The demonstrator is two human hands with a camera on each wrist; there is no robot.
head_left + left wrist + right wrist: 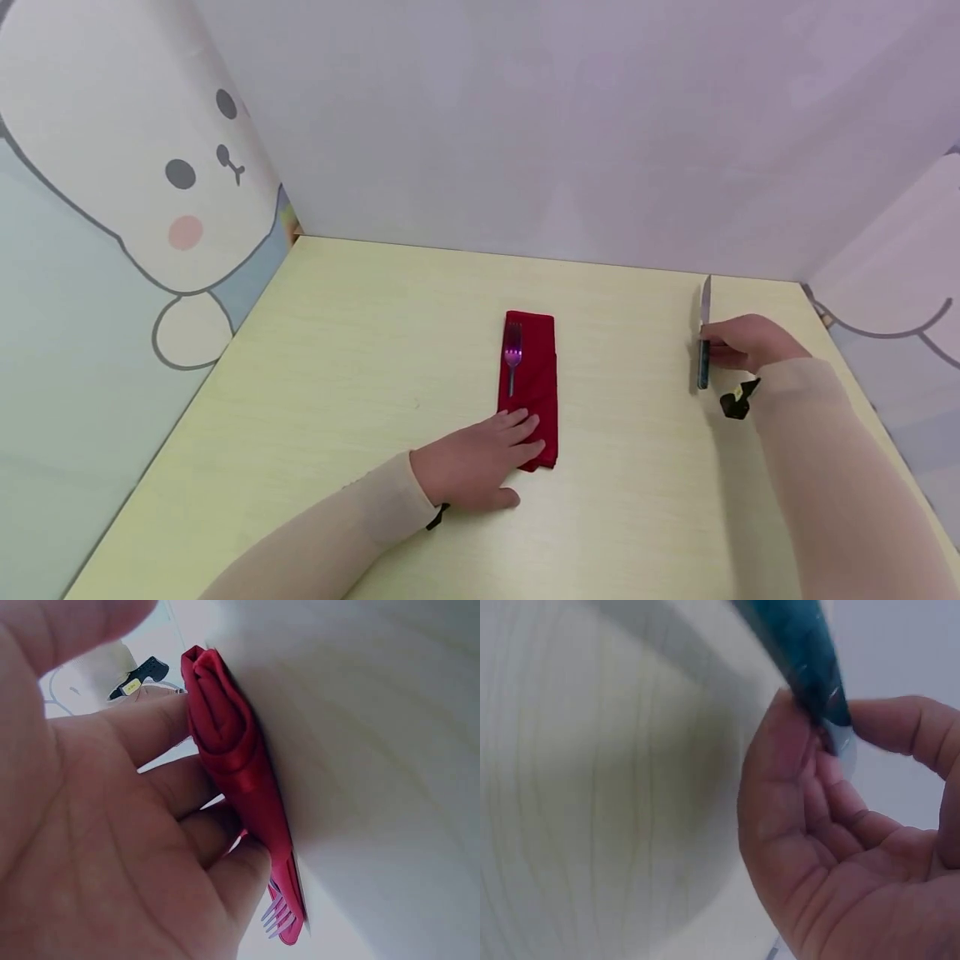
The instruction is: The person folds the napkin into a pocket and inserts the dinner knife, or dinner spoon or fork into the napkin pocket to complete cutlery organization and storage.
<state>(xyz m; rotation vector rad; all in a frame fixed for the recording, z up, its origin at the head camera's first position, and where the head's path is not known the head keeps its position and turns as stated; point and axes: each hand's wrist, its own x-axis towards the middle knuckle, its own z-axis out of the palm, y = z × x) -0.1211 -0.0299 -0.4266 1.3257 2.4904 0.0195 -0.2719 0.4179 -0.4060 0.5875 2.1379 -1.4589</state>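
A folded red napkin [542,392] lies lengthwise on the table, its layered end facing the left wrist view. On its upper part rests a fork [513,357], tines pointing away from me. My left hand [483,458] lies over the napkin's near end, fingers extended and touching the cloth, thumb out on the tabletop. At the right, my right hand [750,343] pinches a table knife [704,354] between thumb and fingers near where the dark teal handle [802,656] meets the blade. The blade points away from me, and the knife casts a shadow on the table.
The pale wood-grain table [360,350] ends at a plain light wall [525,125] behind. Curtains with cartoon animals [135,167] flank it on the left and right. Black straps with small devices [738,400] sit at both wrists.
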